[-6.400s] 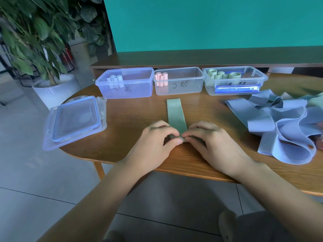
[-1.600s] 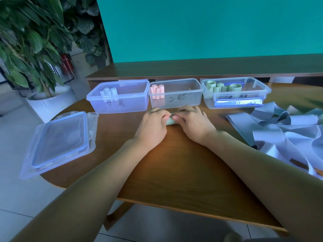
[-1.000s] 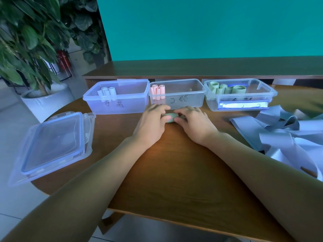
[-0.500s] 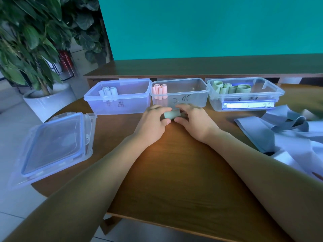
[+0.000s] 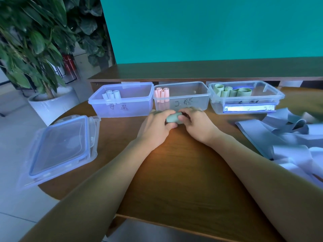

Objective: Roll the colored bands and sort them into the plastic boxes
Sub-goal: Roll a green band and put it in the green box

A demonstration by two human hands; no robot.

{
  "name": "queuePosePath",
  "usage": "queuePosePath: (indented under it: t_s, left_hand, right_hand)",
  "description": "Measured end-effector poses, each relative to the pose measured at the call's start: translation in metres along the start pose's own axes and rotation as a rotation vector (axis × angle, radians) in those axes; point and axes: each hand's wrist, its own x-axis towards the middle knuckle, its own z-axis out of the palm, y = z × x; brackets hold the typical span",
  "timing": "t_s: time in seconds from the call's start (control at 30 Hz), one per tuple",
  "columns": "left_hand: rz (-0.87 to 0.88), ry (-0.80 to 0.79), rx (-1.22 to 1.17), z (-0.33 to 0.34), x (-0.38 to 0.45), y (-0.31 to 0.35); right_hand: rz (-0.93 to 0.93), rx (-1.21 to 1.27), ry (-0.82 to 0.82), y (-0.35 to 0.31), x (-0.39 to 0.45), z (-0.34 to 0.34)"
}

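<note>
Green roll (image 5: 172, 118) pinched between both your hands, just before the middle box (image 5: 181, 96) at the table's far edge.
Left hand (image 5: 158, 127) and right hand (image 5: 197, 125) each curl round an end; its axis runs left–right; the green-roll box (image 5: 245, 96) lies rightward, nearer your right hand.

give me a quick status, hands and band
Left hand and right hand both grip the rolled green band. Green box open, path clear.

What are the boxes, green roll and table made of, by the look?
Boxes: clear, slightly glossy plastic; the rolls inside show through the walls.
Green roll, gripped by the left hand and right hand: matte and flexible, probably rubbery elastic or fabric; it coils tightly. Cannot tell which.
Table: wood or wood veneer, satin finish; visible grain and soft glare.
</note>
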Motion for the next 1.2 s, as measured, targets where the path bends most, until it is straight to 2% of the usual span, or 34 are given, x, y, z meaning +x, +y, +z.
queuePosePath:
  t_s: [0.23,0.37,0.57,0.93,1.2]
  left_hand:
    - [0.090,0.025,-0.016,0.000,-0.006,0.003]
    - [0.077,0.076,-0.168,-0.002,-0.016,0.014]
    - [0.052,0.160,-0.419,-0.013,-0.019,0.057]
    - [0.139,0.101,-0.587,0.001,0.010,0.157]
    - [0.007,0.202,-0.607,0.054,0.044,0.195]
  right_hand:
    - [0.020,0.139,0.080,-0.016,-0.023,-0.010]
    - [0.055,0.353,0.134,-0.029,-0.044,-0.023]
    - [0.040,0.536,0.209,-0.039,-0.060,-0.065]
    - [0.032,0.316,0.299,-0.014,-0.081,-0.189]
    - [0.177,0.127,0.375,0.049,-0.074,-0.236]
